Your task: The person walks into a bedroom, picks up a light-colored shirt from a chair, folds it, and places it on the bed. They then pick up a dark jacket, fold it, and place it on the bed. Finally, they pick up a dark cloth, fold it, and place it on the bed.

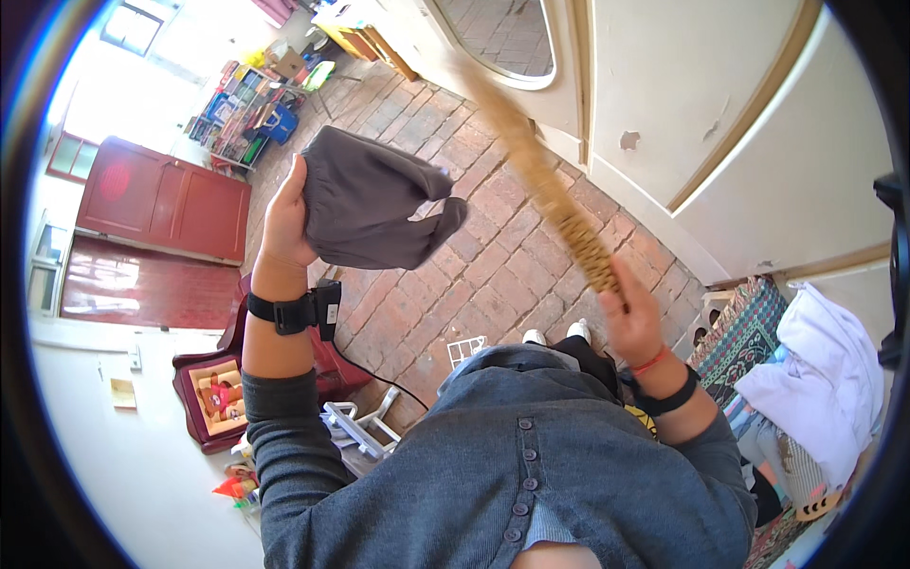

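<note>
My left hand (288,220) is raised and grips a small pair of dark grey-brown trousers (377,203) by the gathered elastic waist. The two legs hang out to the right and swing above the floor. In my right hand (633,316) is the bound handle of a tan straw hand broom (544,185). Its far end is smeared by motion and points up and away, towards the mirror. The broom and the trousers are apart, with brick floor visible between them. A black strap with a small box circles my left wrist.
A pale panelled wardrobe (661,92) with a mirror (501,35) stands ahead to the right. White cloth (817,384) and other clothes lie on a patterned cover at the right. A red door (163,199), a crowded shelf rack (238,110) and a wooden chair (213,398) are left. Brick paving (490,256) covers the floor.
</note>
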{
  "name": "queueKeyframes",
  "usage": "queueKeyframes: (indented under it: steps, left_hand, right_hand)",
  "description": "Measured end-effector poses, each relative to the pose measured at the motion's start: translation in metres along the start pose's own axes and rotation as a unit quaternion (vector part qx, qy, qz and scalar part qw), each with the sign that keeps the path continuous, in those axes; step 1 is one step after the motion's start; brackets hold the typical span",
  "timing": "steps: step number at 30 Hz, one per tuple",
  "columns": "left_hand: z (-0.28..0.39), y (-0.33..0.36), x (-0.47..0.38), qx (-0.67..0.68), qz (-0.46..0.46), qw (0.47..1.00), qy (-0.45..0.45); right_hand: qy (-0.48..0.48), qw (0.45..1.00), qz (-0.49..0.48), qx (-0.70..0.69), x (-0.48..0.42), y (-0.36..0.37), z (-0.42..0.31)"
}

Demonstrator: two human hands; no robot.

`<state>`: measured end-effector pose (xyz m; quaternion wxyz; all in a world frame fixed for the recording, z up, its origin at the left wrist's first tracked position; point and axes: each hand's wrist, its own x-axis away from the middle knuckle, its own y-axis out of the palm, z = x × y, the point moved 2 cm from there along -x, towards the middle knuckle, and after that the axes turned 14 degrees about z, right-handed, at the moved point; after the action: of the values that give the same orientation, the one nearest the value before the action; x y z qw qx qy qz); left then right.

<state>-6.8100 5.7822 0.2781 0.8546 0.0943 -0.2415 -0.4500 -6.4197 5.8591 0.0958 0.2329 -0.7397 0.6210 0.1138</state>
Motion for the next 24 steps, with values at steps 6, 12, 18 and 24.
queueKeyframes:
  steps: [6, 12, 18, 24]
  left_hand:
    - [0.007, 0.008, 0.004, 0.005, -0.074, 0.997, 0.036]
    - [0.023, -0.012, 0.025, -0.042, -0.08, 0.99, 0.113]
    - [-0.001, -0.021, 0.025, -0.027, -0.21, 0.976, 0.044]
    - [-0.019, -0.024, 0.022, -0.062, -0.233, 0.967, 0.078]
  right_hand:
    - [0.161, 0.925, -0.304, 0.159, 0.034, 0.068, 0.089]
    - [0.278, 0.903, -0.209, 0.254, 0.061, -0.04, 0.171]
    - [0.296, 0.935, -0.073, -0.181, 0.011, -0.038, 0.033]
    - [0.295, 0.907, -0.294, 0.062, 0.072, 0.007, 0.077]
